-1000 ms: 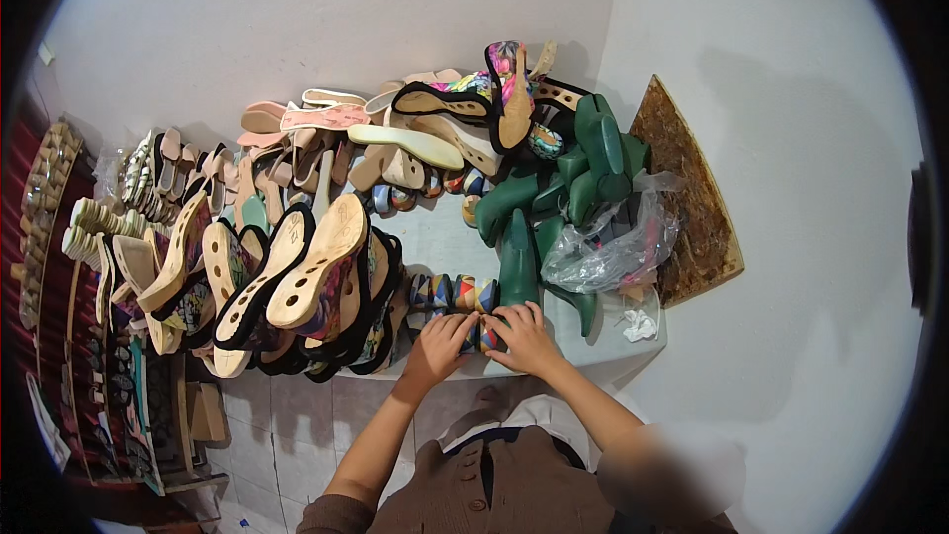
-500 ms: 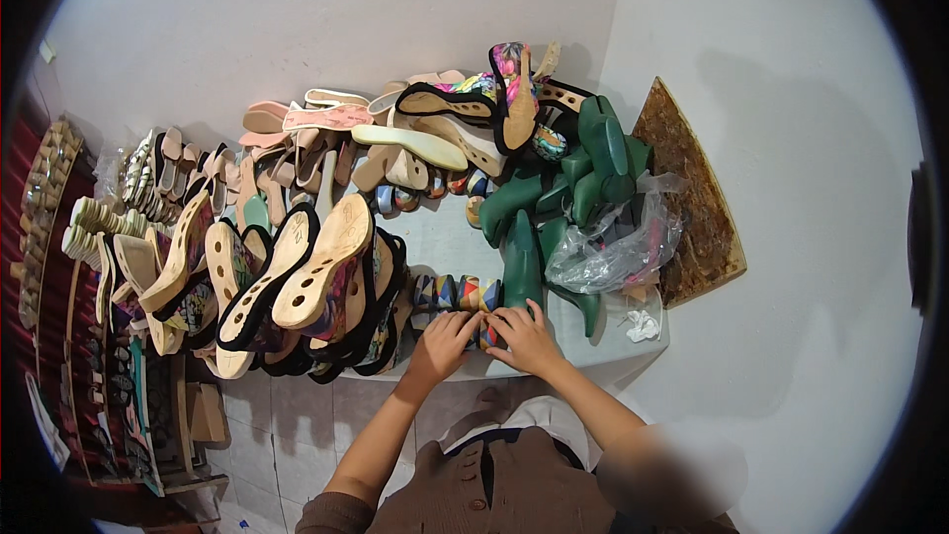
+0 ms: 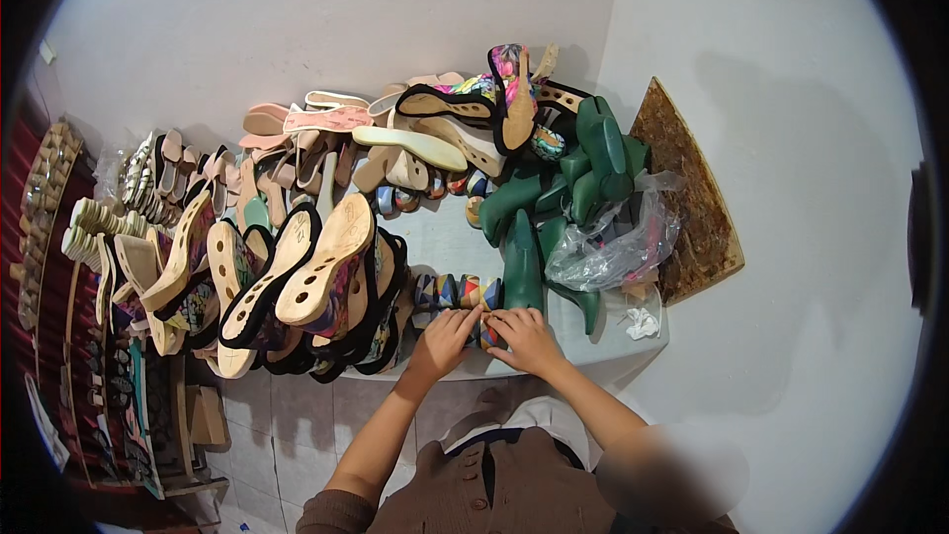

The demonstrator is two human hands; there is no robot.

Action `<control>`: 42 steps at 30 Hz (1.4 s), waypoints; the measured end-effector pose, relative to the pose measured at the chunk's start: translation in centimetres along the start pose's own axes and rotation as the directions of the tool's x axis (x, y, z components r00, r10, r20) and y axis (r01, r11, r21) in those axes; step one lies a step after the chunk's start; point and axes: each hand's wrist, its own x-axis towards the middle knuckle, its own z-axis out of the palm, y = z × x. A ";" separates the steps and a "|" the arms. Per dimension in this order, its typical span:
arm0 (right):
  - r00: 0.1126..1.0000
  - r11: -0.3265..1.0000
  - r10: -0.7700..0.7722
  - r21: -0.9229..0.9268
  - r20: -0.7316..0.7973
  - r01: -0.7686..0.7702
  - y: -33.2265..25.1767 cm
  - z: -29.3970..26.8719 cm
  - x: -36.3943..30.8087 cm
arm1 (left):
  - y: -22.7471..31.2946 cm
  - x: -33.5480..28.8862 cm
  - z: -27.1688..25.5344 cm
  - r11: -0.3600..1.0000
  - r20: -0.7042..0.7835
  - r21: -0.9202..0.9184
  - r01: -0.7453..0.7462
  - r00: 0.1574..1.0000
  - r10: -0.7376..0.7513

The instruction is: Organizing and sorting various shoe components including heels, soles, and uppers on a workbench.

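Little has changed: my left hand (image 3: 443,341) and right hand (image 3: 527,339) stay bent, so the colourful blocks (image 3: 469,291) remain just before them; if they grip, I cannot tell

And it's two hands in play, one left hand (image 3: 442,344) and one right hand (image 3: 524,339)! Patchwork heels (image 3: 470,290), at least four of those, packed too tightly for an exact tally. Green shoe moulds (image 3: 521,262), five at the very least, overlapping. Big wooden soles (image 3: 341,242) up front, five or more, the rest buried! Then the singles: one plastic bag (image 3: 613,257), one brown board (image 3: 687,213), one crumpled white paper (image 3: 643,322), one table (image 3: 440,237).
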 end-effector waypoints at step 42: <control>0.996 0.996 -0.087 0.001 -0.015 0.087 0.3 0.2 -0.2 | 0.4 -1.3 0.7 0.993 -0.058 0.081 0.083 0.995 -0.078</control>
